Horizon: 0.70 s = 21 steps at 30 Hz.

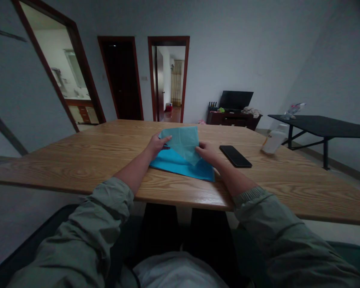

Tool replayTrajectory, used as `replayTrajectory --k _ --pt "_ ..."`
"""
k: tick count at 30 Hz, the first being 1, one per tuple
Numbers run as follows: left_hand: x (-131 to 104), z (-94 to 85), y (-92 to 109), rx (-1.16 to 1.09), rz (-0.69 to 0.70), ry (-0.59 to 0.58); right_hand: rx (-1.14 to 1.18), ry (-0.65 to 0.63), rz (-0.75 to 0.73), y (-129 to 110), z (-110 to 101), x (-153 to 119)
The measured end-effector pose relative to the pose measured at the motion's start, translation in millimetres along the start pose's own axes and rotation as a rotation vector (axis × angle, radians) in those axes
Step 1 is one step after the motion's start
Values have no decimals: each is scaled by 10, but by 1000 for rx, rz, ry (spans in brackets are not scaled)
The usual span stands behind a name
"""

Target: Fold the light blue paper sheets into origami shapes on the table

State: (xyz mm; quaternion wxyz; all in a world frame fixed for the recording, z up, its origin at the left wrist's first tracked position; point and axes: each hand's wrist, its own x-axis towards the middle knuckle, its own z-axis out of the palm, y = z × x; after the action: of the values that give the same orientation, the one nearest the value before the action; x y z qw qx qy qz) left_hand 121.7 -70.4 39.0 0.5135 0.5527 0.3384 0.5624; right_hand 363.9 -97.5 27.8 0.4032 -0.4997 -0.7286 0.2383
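A blue sheet of paper lies on the wooden table in front of me, with its paler far part folded up and over toward me. My left hand pinches the left edge of the raised flap. My right hand holds the flap's right side, close to its lower point. Both forearms reach out from rolled green sleeves.
A black phone lies flat just right of my right hand. A white bottle stands near the table's right edge. A dark side table is at the right, a TV and doorways beyond.
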Motion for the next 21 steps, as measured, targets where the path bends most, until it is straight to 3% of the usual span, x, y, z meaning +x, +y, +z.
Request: replayTrajectory --k 3,7,11,16,21 --pt "61 -120 -58 134 -52 1 -40 38 15 71 -81 -4" --pt "83 -157 -98 186 -95 -86 -48 90 27 115 -113 4" --pt "68 -163 -108 290 -56 -57 -51 98 5 210 -120 52" --pt "43 -197 -136 496 -34 -169 -83 138 51 308 -121 96" --pt "38 -206 -163 634 -47 -199 -250 65 49 228 -116 42"
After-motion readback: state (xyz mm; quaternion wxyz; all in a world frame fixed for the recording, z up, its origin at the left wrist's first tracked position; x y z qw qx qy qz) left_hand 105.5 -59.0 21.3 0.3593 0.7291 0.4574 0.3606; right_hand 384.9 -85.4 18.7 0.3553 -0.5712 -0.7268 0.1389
